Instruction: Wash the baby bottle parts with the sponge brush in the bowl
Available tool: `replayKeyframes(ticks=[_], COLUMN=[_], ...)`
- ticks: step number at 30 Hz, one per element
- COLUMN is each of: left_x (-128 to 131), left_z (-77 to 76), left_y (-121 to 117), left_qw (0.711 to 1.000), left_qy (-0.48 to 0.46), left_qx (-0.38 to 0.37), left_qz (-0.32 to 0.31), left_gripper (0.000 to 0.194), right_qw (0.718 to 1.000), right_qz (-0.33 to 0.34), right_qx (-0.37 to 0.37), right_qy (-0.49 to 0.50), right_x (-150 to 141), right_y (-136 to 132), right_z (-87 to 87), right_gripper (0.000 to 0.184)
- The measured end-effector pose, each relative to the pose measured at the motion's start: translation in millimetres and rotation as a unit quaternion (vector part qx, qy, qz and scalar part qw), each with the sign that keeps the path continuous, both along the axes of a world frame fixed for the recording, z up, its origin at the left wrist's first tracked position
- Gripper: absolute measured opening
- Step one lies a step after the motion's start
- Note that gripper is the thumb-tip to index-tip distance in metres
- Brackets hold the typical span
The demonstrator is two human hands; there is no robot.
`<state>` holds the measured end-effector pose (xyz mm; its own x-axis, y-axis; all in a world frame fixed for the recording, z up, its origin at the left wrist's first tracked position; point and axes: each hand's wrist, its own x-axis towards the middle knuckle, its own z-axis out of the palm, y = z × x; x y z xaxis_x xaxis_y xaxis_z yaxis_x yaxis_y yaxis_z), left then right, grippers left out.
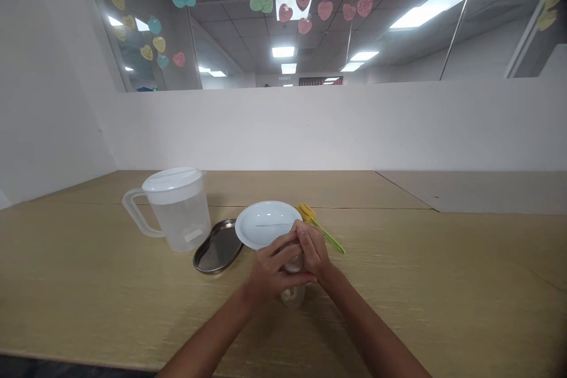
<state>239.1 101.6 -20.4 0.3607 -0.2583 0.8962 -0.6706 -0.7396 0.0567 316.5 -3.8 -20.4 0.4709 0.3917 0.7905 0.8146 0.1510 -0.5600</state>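
Note:
Near the middle of the table stands a small clear container (292, 296), much of it covered by my hands. My left hand (275, 266) wraps round its upper part, thumb low and fingers reaching across the front. From the right, my right hand (313, 248) closes over its top and far side, with the fingertips of both hands meeting there. Whether it is a bottle or a jar, and what its top looks like, is hidden. Just behind my hands lies a white oval plate (268, 212) with a thin line across it.
To the left stands a clear plastic pitcher (181, 218) with a white lid and handle. A kidney-shaped metal tray (219, 248) lies between it and the plate. A yellow artificial-looking tulip (308, 211) with a green stem lies behind my right hand. A white wall (283, 130) borders the wooden table (420, 283).

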Motion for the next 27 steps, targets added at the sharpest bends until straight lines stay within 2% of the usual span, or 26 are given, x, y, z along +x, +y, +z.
replayKeyframes(ticks=[5, 8, 11, 13, 15, 18, 22, 27], left_x=[0.3, 0.4, -1.3, -3.6, -5.8, -6.6, -4.0, -4.7], left_z=[-4.5, -9.8, -14.6, -16.3, -16.5, -15.0, -12.9, -22.5], left_y=[3.0, 4.3, 1.6, -1.9, -5.0, -7.5, -7.4, -2.4], left_qw=[0.999, 0.998, 0.989, 0.964, 0.935, 0.913, 0.909, 0.933], left_qy=[0.034, 0.058, 0.105, 0.177, 0.236, 0.265, 0.275, 0.246], left_qx=[0.024, 0.015, -0.101, -0.195, -0.257, -0.305, -0.312, -0.263], left_qz=[0.020, -0.001, -0.025, -0.040, -0.055, -0.050, -0.026, 0.012], left_gripper=[0.045, 0.047, 0.074, 0.090, 0.096, 0.096, 0.090, 0.080], right_qw=[0.999, 0.998, 0.998, 0.998, 0.999, 0.999, 0.999, 0.996], right_qz=[-0.016, -0.032, -0.029, -0.023, -0.015, 0.003, 0.016, 0.016], right_qx=[0.000, -0.009, -0.015, -0.017, -0.018, -0.018, -0.014, -0.066], right_qy=[-0.030, -0.053, -0.057, -0.050, -0.046, -0.041, -0.042, -0.062], right_x=[-0.4, -0.9, -0.4, 0.5, 1.7, 3.6, 5.2, 6.6], right_y=[-0.6, -2.3, -3.5, -3.8, -3.6, -2.9, -2.9, -7.7], right_z=[-0.8, -0.4, -0.6, -1.0, -1.4, -1.9, -1.3, 4.0], right_gripper=[0.040, 0.040, 0.040, 0.038, 0.034, 0.029, 0.027, 0.024])
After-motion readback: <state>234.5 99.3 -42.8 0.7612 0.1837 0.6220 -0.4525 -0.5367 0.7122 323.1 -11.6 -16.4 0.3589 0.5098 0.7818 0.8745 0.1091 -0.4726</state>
